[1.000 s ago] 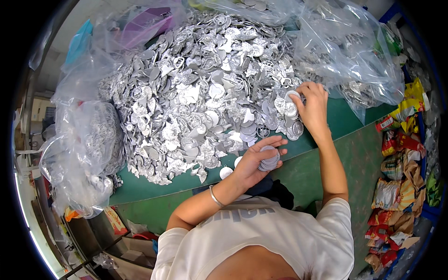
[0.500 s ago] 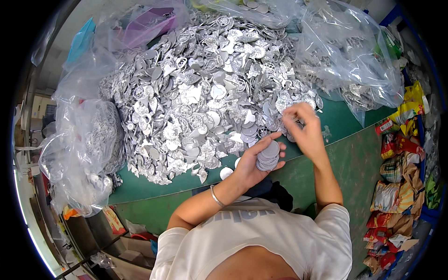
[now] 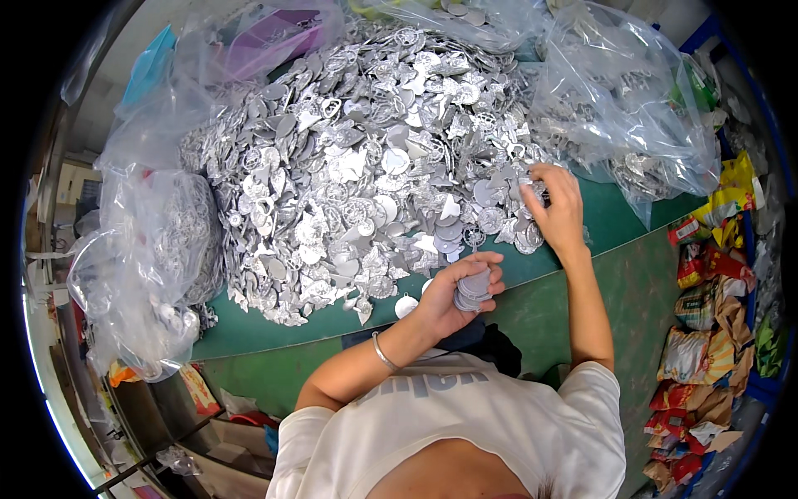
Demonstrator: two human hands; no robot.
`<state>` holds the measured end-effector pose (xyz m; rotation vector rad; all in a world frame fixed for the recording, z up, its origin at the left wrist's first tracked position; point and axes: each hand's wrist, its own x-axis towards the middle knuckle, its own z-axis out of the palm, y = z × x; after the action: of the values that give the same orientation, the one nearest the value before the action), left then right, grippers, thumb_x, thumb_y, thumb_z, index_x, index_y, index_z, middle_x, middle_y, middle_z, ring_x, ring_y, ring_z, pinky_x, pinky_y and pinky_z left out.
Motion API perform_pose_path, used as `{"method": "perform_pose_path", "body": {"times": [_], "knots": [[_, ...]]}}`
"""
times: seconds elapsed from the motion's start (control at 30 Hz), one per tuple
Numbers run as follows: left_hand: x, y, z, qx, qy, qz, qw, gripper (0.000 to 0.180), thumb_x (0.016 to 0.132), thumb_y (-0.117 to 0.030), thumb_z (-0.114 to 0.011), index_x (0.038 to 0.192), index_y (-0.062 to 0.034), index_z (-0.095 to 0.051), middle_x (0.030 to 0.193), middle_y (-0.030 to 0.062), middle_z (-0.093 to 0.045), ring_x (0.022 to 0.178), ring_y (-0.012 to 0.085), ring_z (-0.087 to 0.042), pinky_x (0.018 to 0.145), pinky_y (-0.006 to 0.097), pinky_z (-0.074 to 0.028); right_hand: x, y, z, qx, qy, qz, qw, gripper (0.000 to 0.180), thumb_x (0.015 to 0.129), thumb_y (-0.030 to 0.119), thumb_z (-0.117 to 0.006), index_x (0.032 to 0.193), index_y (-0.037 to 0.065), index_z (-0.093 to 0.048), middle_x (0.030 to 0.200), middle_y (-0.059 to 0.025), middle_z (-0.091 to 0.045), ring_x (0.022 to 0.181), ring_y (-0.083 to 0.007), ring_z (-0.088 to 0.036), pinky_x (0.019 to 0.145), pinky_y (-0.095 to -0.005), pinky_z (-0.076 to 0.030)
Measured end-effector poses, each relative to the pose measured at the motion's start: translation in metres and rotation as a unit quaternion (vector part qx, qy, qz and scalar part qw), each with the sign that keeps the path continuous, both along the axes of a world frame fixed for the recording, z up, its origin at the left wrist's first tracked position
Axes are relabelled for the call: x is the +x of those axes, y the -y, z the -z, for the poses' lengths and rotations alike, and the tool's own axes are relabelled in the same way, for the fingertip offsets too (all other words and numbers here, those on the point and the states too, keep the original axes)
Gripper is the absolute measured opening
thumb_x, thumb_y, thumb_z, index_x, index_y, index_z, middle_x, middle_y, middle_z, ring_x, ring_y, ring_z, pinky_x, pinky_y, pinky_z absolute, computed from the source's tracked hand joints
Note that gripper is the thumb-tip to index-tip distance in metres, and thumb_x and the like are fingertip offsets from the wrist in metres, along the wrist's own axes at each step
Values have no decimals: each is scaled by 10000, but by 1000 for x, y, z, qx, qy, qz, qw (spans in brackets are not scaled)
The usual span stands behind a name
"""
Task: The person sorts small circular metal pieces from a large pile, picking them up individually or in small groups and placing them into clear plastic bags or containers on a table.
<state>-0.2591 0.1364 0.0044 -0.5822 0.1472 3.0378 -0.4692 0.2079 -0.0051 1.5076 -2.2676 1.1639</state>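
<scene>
A big heap of silver-grey metal charms and flat discs [image 3: 349, 166] covers the table. My left hand [image 3: 440, 299], palm up and wearing a bangle [image 3: 383, 351] at the wrist, is closed around a small stack of round grey metal discs [image 3: 473, 288] just in front of the heap. At the heap's right edge, my right hand [image 3: 559, 208] reaches down with curved fingers, thumb apart from the forefinger. Its fingertips meet the metal pieces there, and I see nothing held between them. A loose round pendant [image 3: 406, 306] lies by the table's front edge, left of my left hand.
Clear plastic bags of metal pieces stand at the left [image 3: 158, 249] and back right [image 3: 623, 100]. A purple scoop-like container [image 3: 270, 41] and a blue one [image 3: 150, 65] sit behind. The green table edge [image 3: 283, 341] curves before me. Colourful packets [image 3: 702, 333] line the right side.
My right hand has moved right and slightly up along the heap's edge. My left hand has tilted and its fingers have curled more around the discs.
</scene>
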Motion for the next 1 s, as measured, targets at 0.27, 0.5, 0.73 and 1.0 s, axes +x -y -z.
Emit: {"method": "perform_pose_path", "body": {"times": [0.27,0.5,0.73,1.0], "knots": [[1,-4,-9,-44,70,-18,996,296,932,-282,-401,962,-37,-563,910,90,-551,829,220,-555,644,324,-519,24,19,-25,10,-45,-93,995,216,676,94,-697,864,33,-610,951,-85,-588,919,-274,-519,788,-380,-385],[4,-5,-13,-61,77,2,995,225,916,-269,-469,949,-67,-563,877,58,-562,817,187,-569,601,306,-491,34,37,-31,164,-88,-68,980,301,640,151,-737,895,54,-611,862,-61,-524,864,-256,-467,748,-362,-348],[8,-1,-5,-66,59,-7,996,221,902,-237,-511,1035,-63,-533,751,16,-484,683,116,-468,450,206,-336,31,13,-26,35,-44,-175,983,218,641,35,-702,802,29,-554,805,-87,-541,777,-273,-499,700,-358,-384],[10,-2,-2,-89,38,5,995,210,907,-210,-506,1022,-38,-539,747,24,-483,673,114,-457,437,192,-323,32,-27,-16,-4,13,-117,993,125,649,84,-713,726,34,-629,882,-66,-586,821,-253,-533,713,-350,-417]]}}
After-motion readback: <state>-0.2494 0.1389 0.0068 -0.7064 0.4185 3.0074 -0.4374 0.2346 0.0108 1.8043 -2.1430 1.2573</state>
